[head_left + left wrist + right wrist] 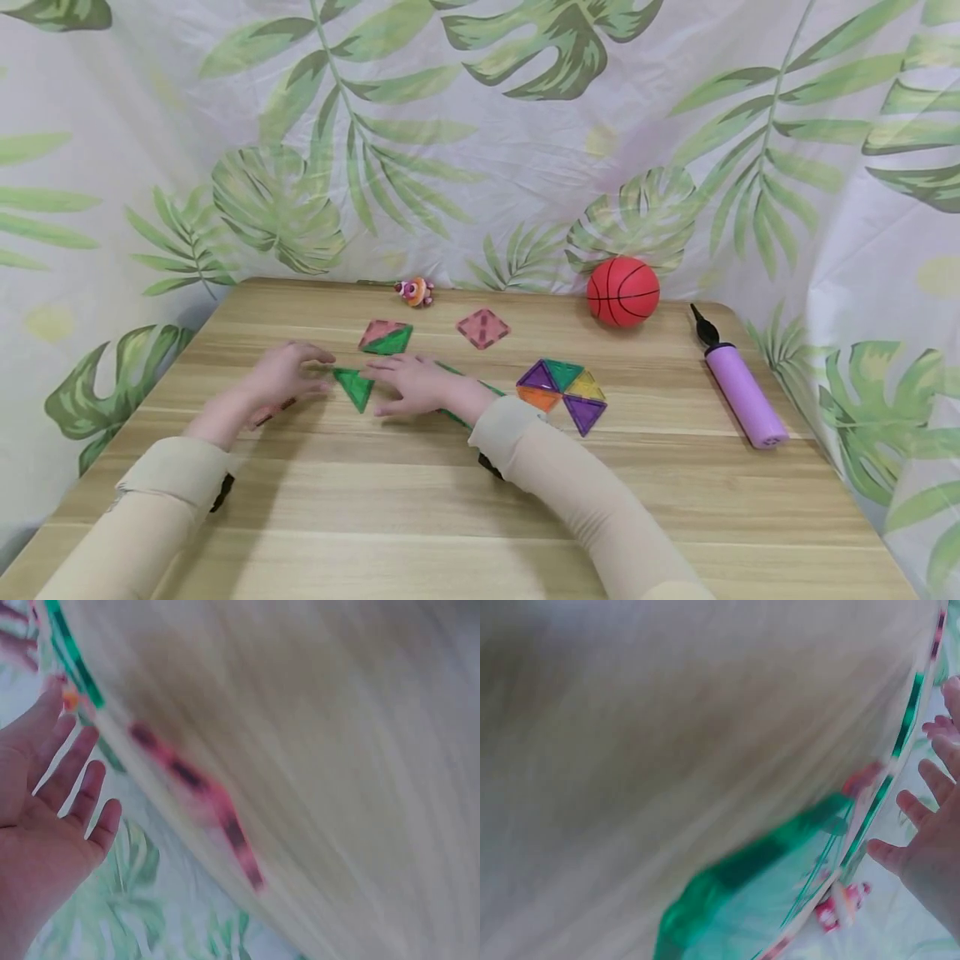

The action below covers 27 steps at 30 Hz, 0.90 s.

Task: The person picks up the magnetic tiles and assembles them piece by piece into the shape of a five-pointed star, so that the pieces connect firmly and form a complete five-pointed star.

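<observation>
Both arms are extended forward. Left arm [127, 525] is angled inward; left hand [281, 372] is pointed toward the right hand [412, 383], its fingers [69, 765] parted and loosely straightened. Right arm [592, 500] is slanted across to the left, hand turned back-up, fingers [913, 808] spread. Wrists are left bare below folded cuffs; hands are held near each other, apart.
</observation>
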Motion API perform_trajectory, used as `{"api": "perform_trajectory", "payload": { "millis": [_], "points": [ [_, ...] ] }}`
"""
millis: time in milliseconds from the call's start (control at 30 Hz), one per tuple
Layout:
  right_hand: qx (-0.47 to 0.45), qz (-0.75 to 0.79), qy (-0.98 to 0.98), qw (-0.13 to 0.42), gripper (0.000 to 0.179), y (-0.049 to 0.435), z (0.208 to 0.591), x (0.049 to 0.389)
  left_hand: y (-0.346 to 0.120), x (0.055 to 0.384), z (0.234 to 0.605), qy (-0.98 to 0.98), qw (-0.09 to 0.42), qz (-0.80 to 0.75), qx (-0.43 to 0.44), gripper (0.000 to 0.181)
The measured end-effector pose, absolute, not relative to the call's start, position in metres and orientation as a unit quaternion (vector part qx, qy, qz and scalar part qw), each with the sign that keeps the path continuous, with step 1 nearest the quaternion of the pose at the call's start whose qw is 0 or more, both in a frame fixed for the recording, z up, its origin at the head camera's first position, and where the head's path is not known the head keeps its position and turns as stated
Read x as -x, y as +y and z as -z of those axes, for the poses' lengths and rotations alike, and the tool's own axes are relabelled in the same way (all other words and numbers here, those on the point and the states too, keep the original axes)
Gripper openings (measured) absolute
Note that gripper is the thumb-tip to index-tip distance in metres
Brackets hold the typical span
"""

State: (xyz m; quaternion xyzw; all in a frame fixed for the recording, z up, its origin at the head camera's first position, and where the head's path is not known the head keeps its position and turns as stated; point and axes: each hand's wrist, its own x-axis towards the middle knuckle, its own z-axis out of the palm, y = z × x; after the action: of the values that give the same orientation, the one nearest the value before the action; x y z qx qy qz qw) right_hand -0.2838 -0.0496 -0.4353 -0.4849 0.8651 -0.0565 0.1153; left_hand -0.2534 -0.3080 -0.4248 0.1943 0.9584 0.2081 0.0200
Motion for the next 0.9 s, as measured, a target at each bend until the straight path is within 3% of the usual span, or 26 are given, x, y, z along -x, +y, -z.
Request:
{"api": "perform_trajectory", "payload": {
  "millis": [500,667,900],
  "points": [
    [0.505,0.008,0.852,0.14,0.065,-0.058,0.439,0.267,-0.375,0.241,0.42,0.967,0.06,-0.175,-0.175,0.04],
    [0.517,0.016,0.844,0.137,0.063,-0.057,0.437,0.267,-0.374,0.243,0.425,0.966,0.086,-0.192,-0.153,0.027],
    [0.523,0.039,0.84,0.142,0.061,-0.055,0.437,0.268,-0.354,0.249,0.429,0.961,0.064,-0.193,-0.186,0.008]
  ]
}}
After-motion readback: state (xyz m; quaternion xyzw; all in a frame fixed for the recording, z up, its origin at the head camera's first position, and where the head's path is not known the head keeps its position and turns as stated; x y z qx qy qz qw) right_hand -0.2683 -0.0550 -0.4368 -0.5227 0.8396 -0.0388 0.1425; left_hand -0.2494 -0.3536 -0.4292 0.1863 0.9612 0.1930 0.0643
